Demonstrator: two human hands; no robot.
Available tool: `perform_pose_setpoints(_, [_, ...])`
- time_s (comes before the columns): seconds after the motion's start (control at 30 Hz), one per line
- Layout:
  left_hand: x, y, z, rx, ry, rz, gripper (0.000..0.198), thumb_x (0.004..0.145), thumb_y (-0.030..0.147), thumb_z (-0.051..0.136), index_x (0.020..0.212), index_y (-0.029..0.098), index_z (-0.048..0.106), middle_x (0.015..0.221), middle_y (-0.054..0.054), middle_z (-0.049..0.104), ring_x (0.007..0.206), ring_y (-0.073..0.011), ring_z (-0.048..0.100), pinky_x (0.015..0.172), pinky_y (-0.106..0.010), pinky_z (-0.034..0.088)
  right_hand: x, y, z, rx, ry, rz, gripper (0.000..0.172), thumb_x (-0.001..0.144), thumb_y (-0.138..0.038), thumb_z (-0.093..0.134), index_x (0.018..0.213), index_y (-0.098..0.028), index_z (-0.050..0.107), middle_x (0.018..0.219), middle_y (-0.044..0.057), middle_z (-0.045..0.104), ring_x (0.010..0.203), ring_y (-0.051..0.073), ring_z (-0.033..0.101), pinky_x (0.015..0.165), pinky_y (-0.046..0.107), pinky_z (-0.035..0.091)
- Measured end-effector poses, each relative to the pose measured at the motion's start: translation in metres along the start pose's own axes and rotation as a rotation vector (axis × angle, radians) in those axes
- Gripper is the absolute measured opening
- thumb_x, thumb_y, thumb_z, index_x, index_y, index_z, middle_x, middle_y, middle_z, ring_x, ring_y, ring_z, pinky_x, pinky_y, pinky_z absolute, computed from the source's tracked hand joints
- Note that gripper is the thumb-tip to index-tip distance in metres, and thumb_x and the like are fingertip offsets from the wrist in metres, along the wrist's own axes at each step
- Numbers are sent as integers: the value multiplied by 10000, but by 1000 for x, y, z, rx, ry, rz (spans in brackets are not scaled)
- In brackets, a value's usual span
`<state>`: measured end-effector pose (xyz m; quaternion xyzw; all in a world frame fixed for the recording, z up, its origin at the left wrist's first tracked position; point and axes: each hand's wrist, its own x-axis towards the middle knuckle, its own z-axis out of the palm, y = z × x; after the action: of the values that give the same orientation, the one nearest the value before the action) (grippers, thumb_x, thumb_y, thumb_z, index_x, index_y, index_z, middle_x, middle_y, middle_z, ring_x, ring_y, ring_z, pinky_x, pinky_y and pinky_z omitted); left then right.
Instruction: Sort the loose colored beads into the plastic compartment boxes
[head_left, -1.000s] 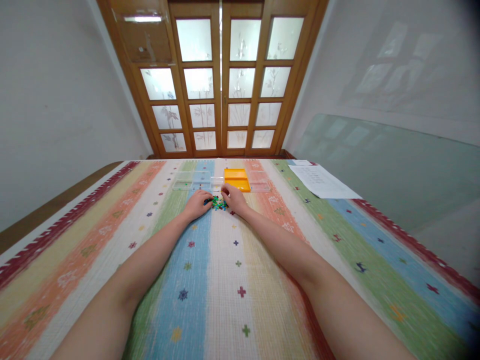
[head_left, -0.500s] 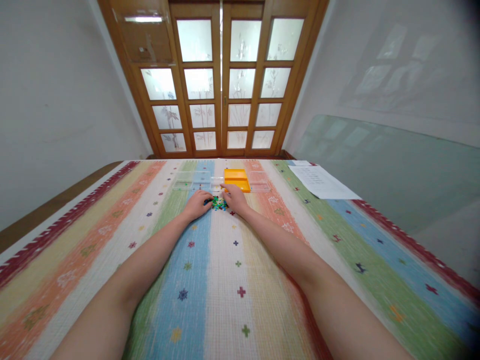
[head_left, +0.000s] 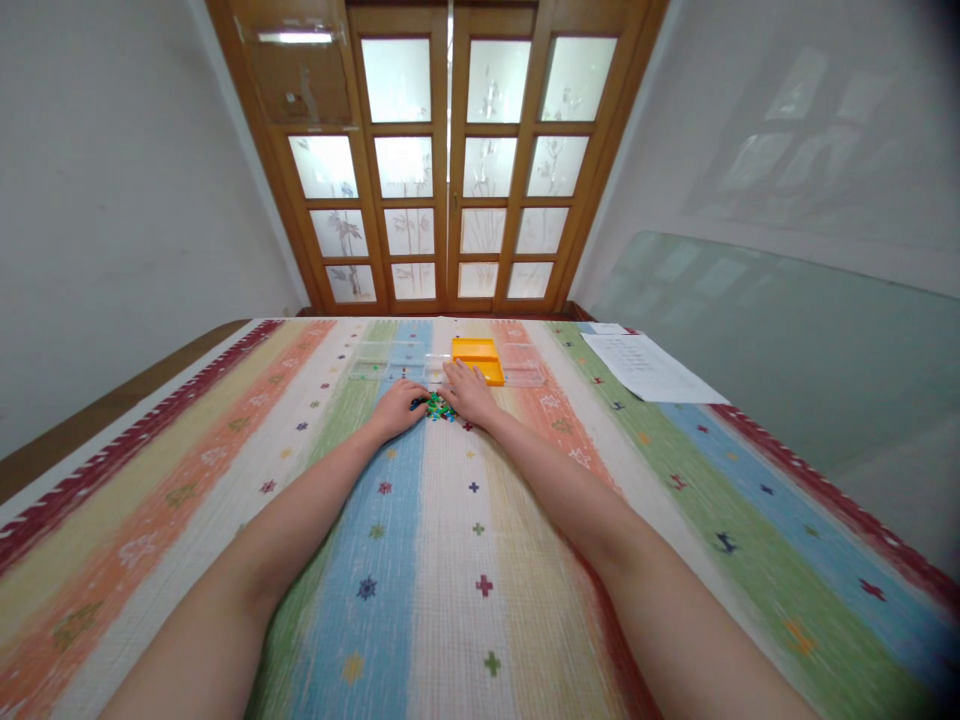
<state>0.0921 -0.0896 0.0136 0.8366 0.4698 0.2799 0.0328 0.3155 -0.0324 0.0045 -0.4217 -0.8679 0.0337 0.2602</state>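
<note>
A small heap of tiny green, blue and other coloured pieces point(head_left: 441, 406) lies on the striped cloth between my hands. My left hand point(head_left: 400, 408) rests at the heap's left edge, fingers loosely bent and apart from the thumb, with some dark pieces by the fingertips. On the other side my right hand point(head_left: 470, 394) lies with its fingers stretched out over the heap's right edge, close in front of the yellow box point(head_left: 477, 350). The pieces are too small to make out their exact kind.
Clear plastic boxes stand beside the yellow one: a compartmented one on the left point(head_left: 375, 368) with a few tiny pieces in it, another on the right point(head_left: 525, 372). A printed sheet point(head_left: 645, 368) lies at the far right of the striped tablecloth point(head_left: 450, 600).
My right hand's fingers have straightened out and spread, where the index finger was raised and bent before. The left hand stays at the heap. The view has shifted slightly.
</note>
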Motion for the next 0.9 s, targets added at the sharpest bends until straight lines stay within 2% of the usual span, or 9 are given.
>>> perform_pose_setpoints(0.1, [0,-1,1,-2,5,9,216,911,228,661,1085,243,789,1147,-65,762,1143,-257,651,1091,-440,473,0,2,1,-2,1,-9,573,1060,-446,537,1586,-237,449,1639,133,435,1556,311,320,1253,572,225])
perform_pose_setpoints(0.17, [0,-2,2,-4,10,18,213,912,230,663,1083,241,789,1140,-66,764,1138,-256,653,1097,-443,468,0,3,0,12,37,-1,523,1062,-420,536,1551,-240,497,1602,131,487,1522,299,375,1240,546,258])
perform_pose_setpoints(0.3, [0,-4,3,-4,18,23,201,914,239,669,1076,234,788,1140,-71,763,1139,-258,649,1097,-441,462,-2,3,-4,77,139,-10,410,1046,-353,564,1428,-213,618,1432,132,634,1355,274,535,1166,460,367])
perform_pose_setpoints(0.43, [-1,-5,3,5,18,-4,199,909,240,673,1073,234,786,1145,-71,758,1141,-256,644,1090,-431,462,-5,-1,-10,118,168,-41,287,1021,-267,578,1274,-212,701,1248,116,707,1181,259,605,1047,409,440])
perform_pose_setpoints(0.63, [-1,-7,4,43,25,-33,194,914,260,660,1059,240,786,1141,-69,755,1147,-258,633,1082,-428,466,-11,-11,-14,161,31,-245,110,964,-208,645,992,-201,751,975,64,721,962,220,621,896,334,448])
perform_pose_setpoints(0.73, [-1,-9,4,52,22,-36,194,918,263,651,1057,241,784,1138,-66,756,1143,-256,630,1075,-429,470,-13,-17,-17,154,-31,-305,96,946,-204,665,969,-208,758,972,59,712,964,214,613,902,325,436])
perform_pose_setpoints(0.9, [-1,-7,3,40,23,-45,198,915,248,646,1056,241,785,1138,-67,759,1144,-260,626,1075,-438,472,-14,-23,-20,103,-92,-279,119,924,-219,686,1002,-229,775,1022,61,704,1010,229,605,925,335,435])
